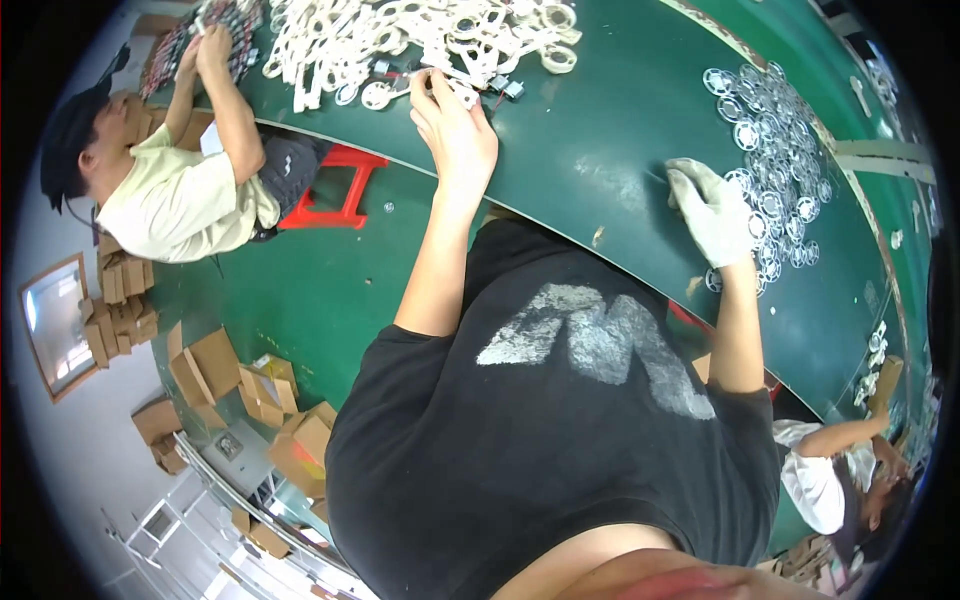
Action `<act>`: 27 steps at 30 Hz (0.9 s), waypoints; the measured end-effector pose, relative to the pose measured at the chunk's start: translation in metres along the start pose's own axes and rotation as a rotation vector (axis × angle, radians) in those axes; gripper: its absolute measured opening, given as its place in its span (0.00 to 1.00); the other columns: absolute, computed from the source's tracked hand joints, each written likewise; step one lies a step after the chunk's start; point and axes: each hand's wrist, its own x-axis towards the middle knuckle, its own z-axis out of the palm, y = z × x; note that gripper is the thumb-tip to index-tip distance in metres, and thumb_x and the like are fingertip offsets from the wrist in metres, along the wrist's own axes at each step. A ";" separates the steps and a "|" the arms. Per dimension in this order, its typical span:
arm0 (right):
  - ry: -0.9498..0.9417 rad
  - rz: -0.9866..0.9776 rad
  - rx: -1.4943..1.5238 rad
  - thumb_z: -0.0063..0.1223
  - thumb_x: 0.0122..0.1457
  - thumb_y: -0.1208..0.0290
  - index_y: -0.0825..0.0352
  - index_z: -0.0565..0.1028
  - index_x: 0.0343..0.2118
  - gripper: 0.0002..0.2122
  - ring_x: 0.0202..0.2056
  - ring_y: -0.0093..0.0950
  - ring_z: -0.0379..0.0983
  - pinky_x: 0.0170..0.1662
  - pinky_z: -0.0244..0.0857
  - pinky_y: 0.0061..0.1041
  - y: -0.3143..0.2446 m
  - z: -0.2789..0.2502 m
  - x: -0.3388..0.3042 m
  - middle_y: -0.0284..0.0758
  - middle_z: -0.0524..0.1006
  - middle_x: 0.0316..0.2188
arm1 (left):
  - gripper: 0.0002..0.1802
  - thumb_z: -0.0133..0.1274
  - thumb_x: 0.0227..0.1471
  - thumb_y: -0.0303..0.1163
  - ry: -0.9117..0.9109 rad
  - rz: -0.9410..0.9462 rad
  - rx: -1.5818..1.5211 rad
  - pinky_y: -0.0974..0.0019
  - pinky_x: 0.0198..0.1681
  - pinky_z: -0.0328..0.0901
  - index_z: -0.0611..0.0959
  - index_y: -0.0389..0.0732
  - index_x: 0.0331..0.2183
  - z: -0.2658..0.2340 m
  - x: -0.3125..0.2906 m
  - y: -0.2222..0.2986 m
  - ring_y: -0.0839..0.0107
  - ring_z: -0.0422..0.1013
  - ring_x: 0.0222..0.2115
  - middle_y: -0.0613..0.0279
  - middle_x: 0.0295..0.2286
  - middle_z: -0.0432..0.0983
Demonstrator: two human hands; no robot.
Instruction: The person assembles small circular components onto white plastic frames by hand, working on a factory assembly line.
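Observation:
My bare left hand point(457, 135) is over the far side of the green table, its fingers bent round a white plastic part point(463, 94) at the edge of a big pile of white handle-shaped parts with round ends point(375, 30). Small dark motor-like pieces with wires point(510, 88) lie just beside these fingers. My right hand point(712, 212), in a pale glove, is curled above the table, fingertips pressed together; whatever may be in them is too small or hidden to name. Right beside the glove spreads a heap of clear and grey round plastic rings point(775, 150).
A green table point(590, 130) runs across in front of me. At the left a co-worker point(185, 190) sits by a red stool point(340, 190), handling small parts. Another person point(835, 470) is at the lower right. Cardboard boxes point(205, 365) stand on the floor.

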 end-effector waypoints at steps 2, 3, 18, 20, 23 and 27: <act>0.003 0.004 0.013 0.49 0.66 0.60 0.64 0.81 0.48 0.16 0.32 0.27 0.81 0.42 0.72 0.25 -0.002 0.004 0.002 0.38 0.83 0.30 | 0.35 0.56 0.54 0.22 -0.016 0.011 -0.021 0.43 0.59 0.56 0.62 0.26 0.61 0.008 0.005 0.009 0.37 0.59 0.52 0.35 0.60 0.53; -0.026 0.065 0.001 0.50 0.66 0.59 0.64 0.81 0.47 0.16 0.35 0.32 0.82 0.44 0.73 0.27 -0.007 0.000 0.002 0.39 0.83 0.34 | 0.35 0.55 0.55 0.22 -0.024 0.015 -0.027 0.43 0.59 0.55 0.63 0.27 0.61 0.012 0.007 0.014 0.38 0.59 0.52 0.35 0.60 0.53; 0.036 -0.093 1.898 0.42 0.74 0.62 0.69 0.70 0.60 0.19 0.48 0.26 0.75 0.51 0.70 0.29 0.007 0.027 -0.037 0.35 0.76 0.51 | 0.33 0.56 0.41 0.18 -0.552 0.743 -0.853 0.51 0.56 0.64 0.80 0.39 0.54 0.011 -0.015 0.169 0.53 0.71 0.50 0.52 0.56 0.70; 0.536 0.180 1.722 0.46 0.72 0.69 0.68 0.75 0.53 0.12 0.43 0.27 0.77 0.45 0.71 0.29 0.001 0.016 -0.059 0.30 0.79 0.43 | 0.38 0.57 0.42 0.18 -0.733 0.730 -0.945 0.47 0.61 0.61 0.76 0.43 0.58 0.020 -0.032 0.186 0.50 0.67 0.55 0.51 0.60 0.65; 0.823 0.344 0.005 0.48 0.67 0.76 0.73 0.73 0.52 0.13 0.41 0.36 0.78 0.43 0.72 0.32 0.047 0.005 -0.096 0.42 0.79 0.44 | 0.37 0.58 0.46 0.24 -0.827 0.993 -0.851 0.42 0.63 0.57 0.74 0.47 0.60 0.031 -0.035 0.211 0.44 0.57 0.61 0.53 0.63 0.61; 1.338 0.367 0.445 0.39 0.74 0.62 0.71 0.76 0.48 0.17 0.34 0.28 0.76 0.40 0.70 0.28 0.088 -0.002 -0.120 0.38 0.79 0.33 | 0.43 0.67 0.43 0.58 -0.964 1.288 -0.555 0.33 0.66 0.48 0.74 0.62 0.61 0.071 -0.063 0.251 0.41 0.51 0.65 0.53 0.64 0.59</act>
